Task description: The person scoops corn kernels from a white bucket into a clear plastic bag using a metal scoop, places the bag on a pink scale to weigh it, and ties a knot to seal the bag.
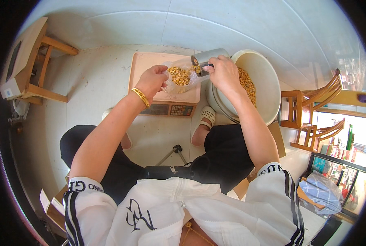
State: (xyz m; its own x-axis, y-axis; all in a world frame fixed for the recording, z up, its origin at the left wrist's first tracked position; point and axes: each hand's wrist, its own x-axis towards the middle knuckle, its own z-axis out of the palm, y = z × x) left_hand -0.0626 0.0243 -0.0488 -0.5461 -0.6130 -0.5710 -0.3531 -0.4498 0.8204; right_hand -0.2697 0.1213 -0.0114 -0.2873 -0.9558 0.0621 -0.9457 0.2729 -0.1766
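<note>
My left hand (153,79) pinches the rim of a clear plastic bag (171,87), which stands on the pan of a pale pink digital scale (146,66). Yellow corn kernels (180,76) lie inside the bag. In my right hand (224,72) is the dark handle of a metal cup (209,57). The cup is tilted, its mouth turned toward the bag, and a few kernels show inside its lip. Just to the right stands a large off-white bucket (267,80), holding a heap of corn kernels (247,84). My right forearm passes over part of it.
Wooden chairs (306,104) are at the right, near a plastic-wrapped blue cloth (320,190). On the left, a cardboard box (29,58) rests on a wooden stool (49,89). A pale wall (133,27) runs behind the scale. A metal stand leg (167,156) is between my feet.
</note>
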